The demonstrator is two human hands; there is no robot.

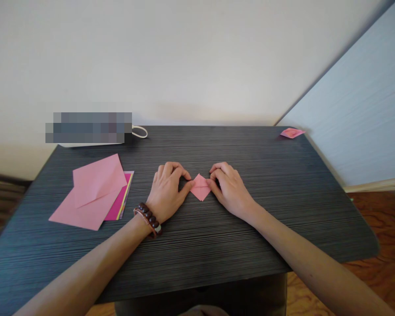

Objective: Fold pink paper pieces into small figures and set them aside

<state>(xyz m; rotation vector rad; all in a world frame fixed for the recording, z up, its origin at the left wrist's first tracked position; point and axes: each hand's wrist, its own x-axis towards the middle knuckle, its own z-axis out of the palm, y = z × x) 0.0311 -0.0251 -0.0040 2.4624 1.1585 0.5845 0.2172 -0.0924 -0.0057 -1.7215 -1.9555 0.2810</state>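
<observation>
Between my hands, a small folded pink origami paper (200, 189) lies on the dark table like a diamond, with creases crossing its middle. My left hand (167, 188), with a beaded bracelet (148, 218) at the wrist, pinches the paper's left corner between thumb and fingers. At the opposite corner, the thumb and bent fingers of my right hand (230, 188) grip the paper. The fingertips cover both side corners, while the top and bottom points show.
Pink paper sheets (100, 180) overlap a magenta and yellow stack (121, 204) on the left. A blurred-out object with a white loop (140, 131) stands at the back left. Another folded pink paper piece (292, 133) sits at the far right corner of the dark wood-grain table (250, 151).
</observation>
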